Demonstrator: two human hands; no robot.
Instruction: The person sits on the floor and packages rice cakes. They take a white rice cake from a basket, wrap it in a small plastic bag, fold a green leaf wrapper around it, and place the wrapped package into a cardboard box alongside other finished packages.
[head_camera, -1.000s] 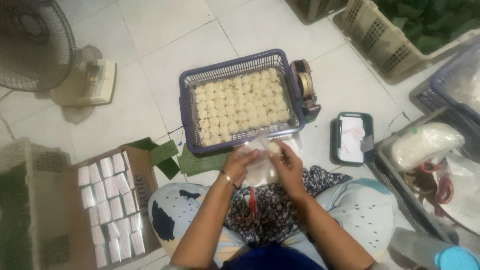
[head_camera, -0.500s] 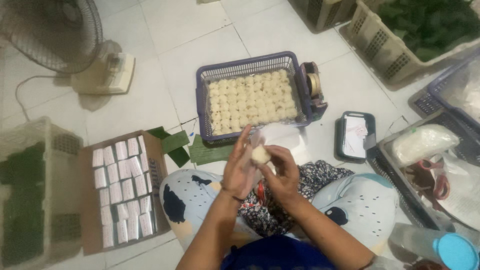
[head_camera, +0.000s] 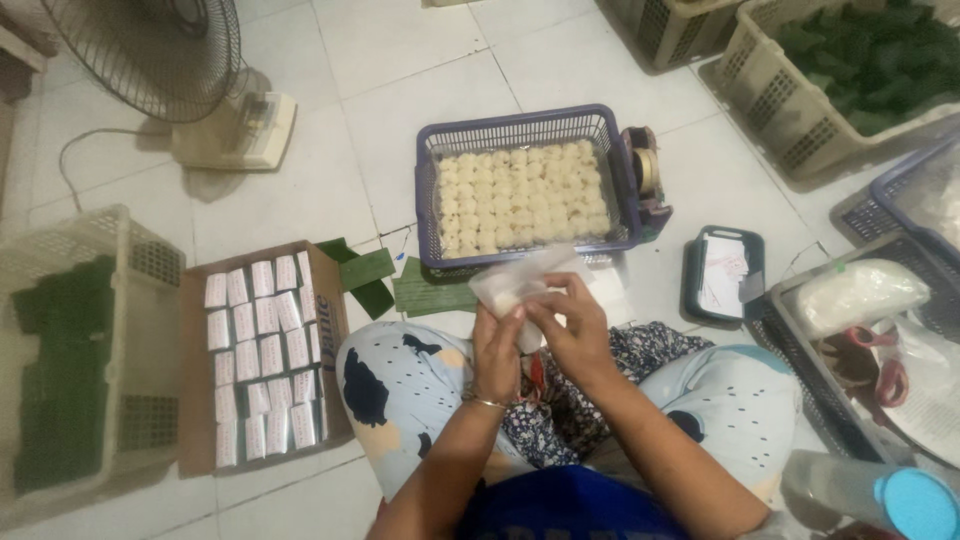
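Floor fan (head_camera: 160, 60), tape dispenser (head_camera: 645, 180), cardboard box (head_camera: 262, 355) of wrapped packets.

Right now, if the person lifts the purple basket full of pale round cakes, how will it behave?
The purple basket looks like thin lattice plastic, so it may flex a little under load. The pale round cakes fill it tightly in one layer, so it is probably fairly heavy and they should hardly slide. They look soft, so tilting or squeezing could dent them.
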